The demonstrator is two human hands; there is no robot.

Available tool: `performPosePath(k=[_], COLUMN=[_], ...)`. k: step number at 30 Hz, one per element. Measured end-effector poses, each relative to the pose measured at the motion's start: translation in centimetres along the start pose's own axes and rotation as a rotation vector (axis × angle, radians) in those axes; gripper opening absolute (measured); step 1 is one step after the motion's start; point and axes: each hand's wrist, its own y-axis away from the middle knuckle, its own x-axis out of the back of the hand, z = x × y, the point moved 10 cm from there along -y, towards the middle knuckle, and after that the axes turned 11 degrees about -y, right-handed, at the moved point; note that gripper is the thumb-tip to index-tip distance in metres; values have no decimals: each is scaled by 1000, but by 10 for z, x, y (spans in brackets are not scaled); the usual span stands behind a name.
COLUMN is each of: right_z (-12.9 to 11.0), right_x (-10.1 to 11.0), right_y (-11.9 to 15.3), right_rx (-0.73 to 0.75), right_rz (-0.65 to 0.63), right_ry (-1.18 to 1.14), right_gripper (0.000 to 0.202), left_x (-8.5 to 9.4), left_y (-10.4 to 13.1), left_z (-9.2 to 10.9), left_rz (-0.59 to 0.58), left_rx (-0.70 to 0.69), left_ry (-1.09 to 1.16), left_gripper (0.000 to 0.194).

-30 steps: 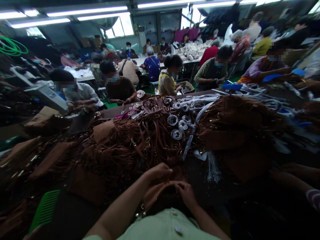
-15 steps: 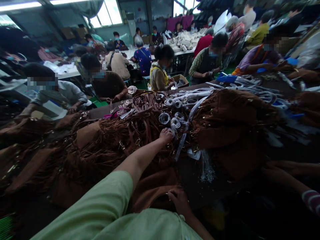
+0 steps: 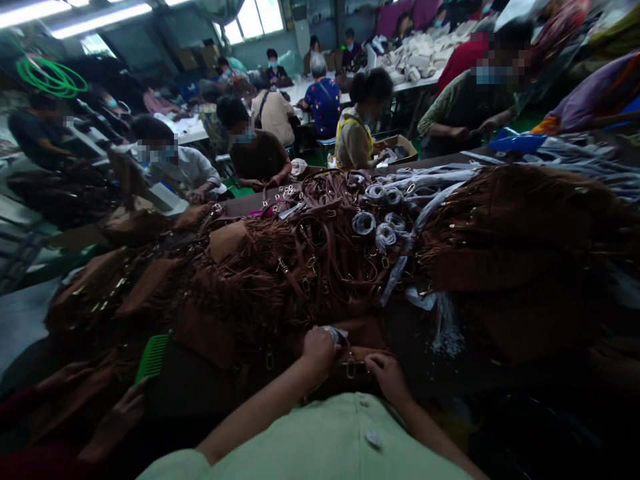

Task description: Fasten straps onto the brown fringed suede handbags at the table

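My left hand (image 3: 319,352) is closed on a plastic-wrapped coil (image 3: 336,333), held over a brown suede-like bag (image 3: 364,329) in front of my body. The coil is mostly covered by my fingers. On the right side of the bag, my right hand (image 3: 387,375) pinches its near edge. A metal ring (image 3: 351,369) hangs by the bag's opening between my hands. Beyond lie more plastic-wrapped coils (image 3: 363,223) beside a heap of brown straps (image 3: 320,247) with metal clips.
Fringed brown bags are piled at left (image 3: 235,267) and right (image 3: 505,227). Thin clear strips (image 3: 445,327) lie right of my bag. At lower left, a co-worker's hand (image 3: 123,417) holds a green comb (image 3: 153,358). Other people sit across the table.
My left hand has come back from the coils toward my body, bringing one to the bag. My right hand remains at the bag's edge. The view has swung left.
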Motion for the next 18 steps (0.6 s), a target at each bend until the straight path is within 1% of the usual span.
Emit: performPosePath(k=[1,2,3,4,6,7,8,9,10,12,14,16,18], right_z=[1,3,5,7,11,13,15,16,16,15,12,8,5], right_x=[-1,-1,-2,-2,-3,-4,-5,-6,-6,-5,-4,-3,0], right_y=[0,-1,-1,-1,-2,-2,-1,-1,0,2,4,6,8], right_rx=[-1,-1,0,1,3,4,5,4,2,-5,-11,-17,-21], right_rz=[0,0,2,3,-1,-7,-13,-15,-14,-3,11,23,54], right_ry=[5,16,29,44,67,72,74,72,69,64,57,40,13], right_gripper=[34,34,34,35,36,37,36,36,35,34,32,32,33], left_x=[-16,-24,-25,-20,-2,7,13,16,15,5,-10,-22,-31], left_y=[4,6,7,7,6,5,5,5,5,4,-2,-10,-17], left_z=[0,-1,-3,-5,-7,-1,9,22,35,55,65,68,66], left_rz=[-48,-65,-47,-3,114,169,213,238,241,213,172,137,98], left_rx=[-12,-19,-17,-6,-16,-71,-169,-295,-423,-617,-714,-742,-701], left_ry=[8,17,22,23,23,33,53,82,112,158,179,202,245], left_gripper=[32,32,32,31,29,28,27,27,27,27,27,26,26])
